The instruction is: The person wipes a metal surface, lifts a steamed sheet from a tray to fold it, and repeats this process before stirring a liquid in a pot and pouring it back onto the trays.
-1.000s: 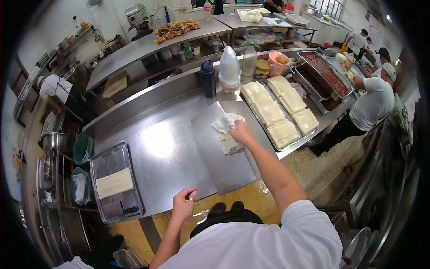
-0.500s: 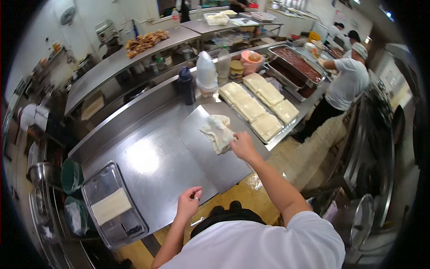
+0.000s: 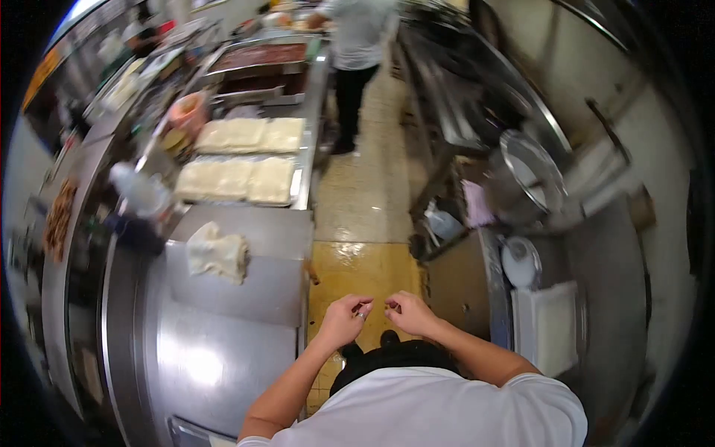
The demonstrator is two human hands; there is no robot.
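My left hand (image 3: 345,322) hovers in front of my body over the aisle, its fingers loosely bent with a ring on one. Close beside it, my right hand (image 3: 411,313) has its fingers curled towards the left one, with a small gap between the two hands. Nothing shows in either hand. A crumpled off-white cloth (image 3: 216,252) lies on the steel table (image 3: 246,313) to the left, out of touch of both hands. Beyond it, pale rectangular slabs (image 3: 234,180) lie in two rows on a metal tray (image 3: 302,175).
Ahead, a person in a white shirt (image 3: 361,37) stands in the aisle (image 3: 365,201). Deep pans with reddish-brown contents (image 3: 261,56) sit at the far left. On the right are a large metal pot (image 3: 525,175) and a white rectangular container (image 3: 547,328). A tray edge (image 3: 182,428) shows below.
My view has turned right, towards the aisle. My right hand has left the cloth, which stays on the table, and both hands are now close together before my body.
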